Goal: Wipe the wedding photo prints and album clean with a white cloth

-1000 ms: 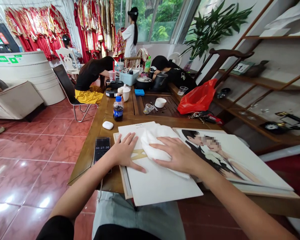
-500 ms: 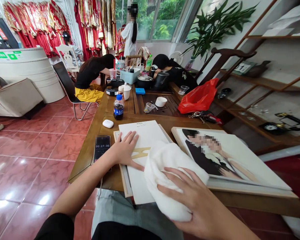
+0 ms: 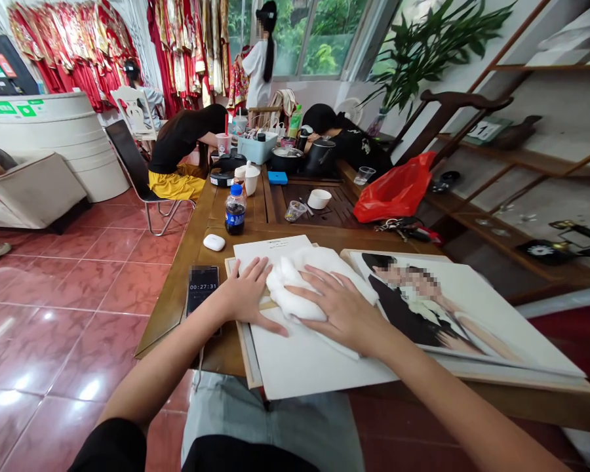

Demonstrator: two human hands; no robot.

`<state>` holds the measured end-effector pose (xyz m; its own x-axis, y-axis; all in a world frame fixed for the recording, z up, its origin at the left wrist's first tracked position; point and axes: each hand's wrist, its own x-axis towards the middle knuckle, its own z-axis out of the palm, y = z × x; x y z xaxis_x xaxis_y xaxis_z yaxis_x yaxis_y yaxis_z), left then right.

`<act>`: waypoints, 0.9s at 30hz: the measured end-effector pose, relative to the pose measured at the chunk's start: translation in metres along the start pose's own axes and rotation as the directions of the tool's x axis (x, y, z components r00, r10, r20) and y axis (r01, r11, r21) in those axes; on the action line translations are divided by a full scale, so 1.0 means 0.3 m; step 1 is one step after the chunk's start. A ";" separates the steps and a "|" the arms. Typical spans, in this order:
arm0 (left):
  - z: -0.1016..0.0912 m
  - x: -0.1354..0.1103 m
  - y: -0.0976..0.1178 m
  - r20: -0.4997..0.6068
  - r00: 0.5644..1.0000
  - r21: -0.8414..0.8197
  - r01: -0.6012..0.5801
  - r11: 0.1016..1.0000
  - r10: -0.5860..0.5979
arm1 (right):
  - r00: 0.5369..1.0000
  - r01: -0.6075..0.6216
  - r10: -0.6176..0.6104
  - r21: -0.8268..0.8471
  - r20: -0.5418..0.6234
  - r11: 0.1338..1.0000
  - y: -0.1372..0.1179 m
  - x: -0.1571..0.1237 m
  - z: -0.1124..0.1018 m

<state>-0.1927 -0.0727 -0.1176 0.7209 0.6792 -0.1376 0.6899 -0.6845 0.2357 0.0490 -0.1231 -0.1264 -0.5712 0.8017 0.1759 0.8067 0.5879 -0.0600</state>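
My left hand (image 3: 248, 295) lies flat with fingers spread on the left part of a white sheet or board (image 3: 319, 367). Small print shows near the sheet's top edge, and a tan marking on it is mostly covered. My right hand (image 3: 341, 308) grips a bunched, soft white cloth (image 3: 295, 295) and presses it onto the sheet, its fingers spread over the folds. Under the white sheet, a pale framed panel (image 3: 246, 354) shows at the left edge. Right of the cloth rests a large mounted photo print (image 3: 432, 314) of people in dark and white clothing.
A phone with a running timer (image 3: 203, 288), a white earbud case (image 3: 214, 242) and a cola bottle (image 3: 235, 211) stand left on the wooden table (image 3: 170, 308). Behind are a white bowl (image 3: 319, 198), a red plastic bag (image 3: 393, 190) and keys (image 3: 398, 226). Two people lean over the far end.
My right hand has moved the white cloth up and left, away from the sheet's lower right and onto its upper middle. My left hand stays in place.
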 end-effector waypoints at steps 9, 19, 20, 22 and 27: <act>0.014 0.001 -0.008 -0.036 0.999 -0.014 -0.023 1.000 0.022 | 0.986 -0.164 0.162 0.048 0.035 0.985 0.077 0.193 0.004; 0.015 0.005 -0.007 -0.007 1.000 -0.017 -0.006 1.000 0.006 | 0.969 -0.246 0.246 0.074 0.010 0.966 0.140 0.354 0.027; 0.015 0.004 -0.006 -0.009 1.000 -0.018 -0.006 1.000 0.006 | 0.970 -0.242 0.241 0.076 0.017 0.967 0.140 0.347 0.026; 0.015 0.001 -0.004 -0.012 1.000 -0.020 -0.008 1.000 0.008 | 0.973 -0.230 0.229 0.078 0.033 0.970 0.143 0.324 0.019; 0.011 -0.005 -0.002 -0.010 1.000 -0.017 0.003 1.000 -0.003 | 0.976 -0.212 0.208 0.078 0.057 0.974 0.145 0.243 -0.010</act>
<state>-0.1941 -0.0743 -0.1207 0.7183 0.6838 -0.1284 0.6906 -0.6781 0.2517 0.0429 -0.0394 -0.1133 -0.3986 0.9113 0.1033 0.8952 0.4111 -0.1722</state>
